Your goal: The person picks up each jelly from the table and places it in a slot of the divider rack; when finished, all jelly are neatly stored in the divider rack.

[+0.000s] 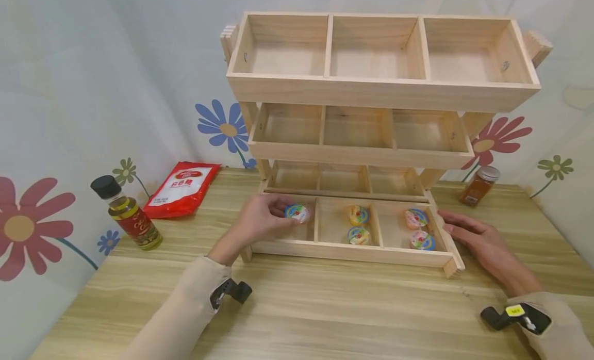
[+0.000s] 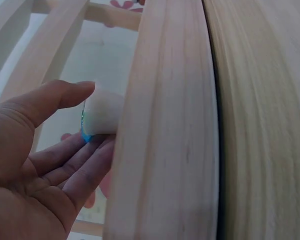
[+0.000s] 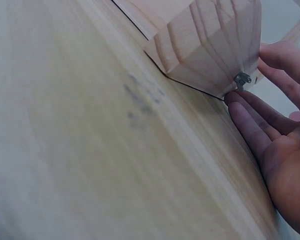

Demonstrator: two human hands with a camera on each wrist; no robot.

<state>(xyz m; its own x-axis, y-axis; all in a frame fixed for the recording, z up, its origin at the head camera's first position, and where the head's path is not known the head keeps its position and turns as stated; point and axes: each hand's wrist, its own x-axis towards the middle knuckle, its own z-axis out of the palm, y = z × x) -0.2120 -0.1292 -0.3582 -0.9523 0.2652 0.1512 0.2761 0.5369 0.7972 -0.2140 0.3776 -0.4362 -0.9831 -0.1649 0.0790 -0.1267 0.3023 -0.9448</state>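
Note:
In the head view my left hand [image 1: 262, 222] pinches a small jelly cup [image 1: 297, 213] with a blue printed lid over the lowest tray's left compartment. The left wrist view shows that cup's pale side [image 2: 104, 112] between thumb and fingers, partly behind the tray's front board [image 2: 162, 125]. Two yellowish jelly cups [image 1: 358, 215] lie in the middle compartment, and two pinkish ones [image 1: 416, 218] in the right one. At the right end of the wooden shelf [image 1: 371, 254], my right hand [image 1: 484, 246] rests its fairly straight fingers against the side frame, close to a metal bolt [image 3: 242, 79].
Three more divided trays rise above, the top one [image 1: 380, 92] jutting widest. On the left stand an oil bottle [image 1: 134, 221] and a red-and-white packet [image 1: 183, 189]. A spice jar [image 1: 480, 186] is behind the right hand. A flowered curtain [image 1: 153, 92] hangs at the back.

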